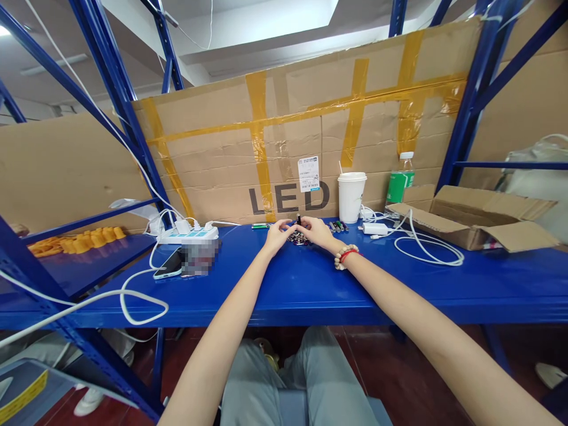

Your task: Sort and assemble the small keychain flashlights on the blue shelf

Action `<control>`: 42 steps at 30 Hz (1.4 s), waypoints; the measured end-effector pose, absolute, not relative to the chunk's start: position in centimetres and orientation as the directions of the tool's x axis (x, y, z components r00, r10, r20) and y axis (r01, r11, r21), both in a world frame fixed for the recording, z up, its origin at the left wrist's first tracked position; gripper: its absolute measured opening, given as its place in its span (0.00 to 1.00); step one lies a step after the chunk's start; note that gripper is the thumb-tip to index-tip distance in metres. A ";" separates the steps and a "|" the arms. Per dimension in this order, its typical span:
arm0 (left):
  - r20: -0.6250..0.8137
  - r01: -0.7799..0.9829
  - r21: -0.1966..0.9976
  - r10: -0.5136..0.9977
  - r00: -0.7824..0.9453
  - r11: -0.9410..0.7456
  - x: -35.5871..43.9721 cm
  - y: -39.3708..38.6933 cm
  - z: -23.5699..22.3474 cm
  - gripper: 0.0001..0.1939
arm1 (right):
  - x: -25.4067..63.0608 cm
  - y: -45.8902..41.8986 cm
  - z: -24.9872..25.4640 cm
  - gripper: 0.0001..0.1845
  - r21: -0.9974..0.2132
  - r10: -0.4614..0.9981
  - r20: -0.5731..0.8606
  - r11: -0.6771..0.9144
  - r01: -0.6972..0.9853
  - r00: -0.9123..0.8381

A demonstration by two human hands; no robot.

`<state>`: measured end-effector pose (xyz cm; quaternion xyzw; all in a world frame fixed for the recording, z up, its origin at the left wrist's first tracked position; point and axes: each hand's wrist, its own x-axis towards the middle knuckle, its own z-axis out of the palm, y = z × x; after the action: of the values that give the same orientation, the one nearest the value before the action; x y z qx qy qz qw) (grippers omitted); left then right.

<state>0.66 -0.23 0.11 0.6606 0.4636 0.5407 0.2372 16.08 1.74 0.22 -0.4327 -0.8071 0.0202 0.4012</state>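
Both of my hands meet over the blue tabletop, above a pile of small shiny metallic parts (pixel 300 239). Between the fingertips a small dark stick-like piece (pixel 299 219) stands upright. My right hand (pixel 318 232), with a beaded bracelet (pixel 346 257) at the wrist, is closed in a pinch on it. My left hand (pixel 279 235) is closed too, its fingertips close against the right ones; what they hold is hidden. A few slim green pieces (pixel 261 226) lie behind my left hand. Several short coloured cylinders (pixel 338 226) lie right of my right hand.
A white paper cup (pixel 351 198), a green-labelled bottle (pixel 400 180) and an open cardboard box (pixel 477 216) stand at the right, near white cables (pixel 428 254). On the left are a power strip (pixel 190 235) and a phone (pixel 171 264). A taped cardboard sheet (pixel 213 171) closes off the back.
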 end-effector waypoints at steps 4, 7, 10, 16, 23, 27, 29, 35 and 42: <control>0.512 0.646 0.572 0.835 0.201 -0.506 0.8 -0.5 -0.5 0.10 | 18.1 2.6 0.1 0.11 -0.267 0.717 0.626 0.566 0.780 -0.306; 0.450 0.764 0.419 0.843 0.295 -0.491 1.0 -0.8 -0.8 0.10 | 19.0 3.1 -0.1 0.11 -0.206 0.734 0.587 0.544 0.813 -0.342; 0.429 0.795 0.362 0.844 0.321 -0.487 1.1 -0.8 -0.9 0.10 | 19.1 3.1 -0.1 0.11 -0.165 0.728 0.576 0.549 0.820 -0.372; 0.429 0.798 0.352 0.842 0.327 -0.490 1.0 -0.6 -0.9 0.10 | 19.0 2.9 0.2 0.11 -0.132 0.731 0.566 0.538 0.833 -0.382; 0.478 0.777 0.370 0.822 0.311 -0.509 1.1 -0.8 -0.6 0.10 | 18.9 3.0 0.1 0.11 -0.296 0.743 0.616 0.524 0.798 -0.260; 0.430 0.768 0.402 0.843 0.322 -0.498 1.6 -1.5 -0.4 0.22 | 18.7 3.4 0.0 0.13 -0.519 0.756 0.651 0.504 0.690 -0.062; 0.387 0.770 0.415 0.860 0.332 -0.484 1.7 -1.9 -0.4 0.30 | 18.9 3.9 0.0 0.14 -0.635 0.756 0.651 0.497 0.591 0.064; 0.378 0.808 0.353 0.862 0.337 -0.471 1.6 -1.8 -0.4 0.31 | 20.4 4.9 -0.1 0.19 -0.817 0.733 0.567 0.443 0.369 0.376; 0.401 0.863 0.257 0.861 0.313 -0.434 1.2 -1.6 -0.1 0.22 | 22.0 5.8 -0.1 0.16 -0.850 0.621 0.524 0.424 0.312 0.583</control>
<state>1.15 -1.61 -0.12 0.8103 0.5319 0.2458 -0.0026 21.98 5.77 -0.15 -0.5255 -0.4439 0.1079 0.7178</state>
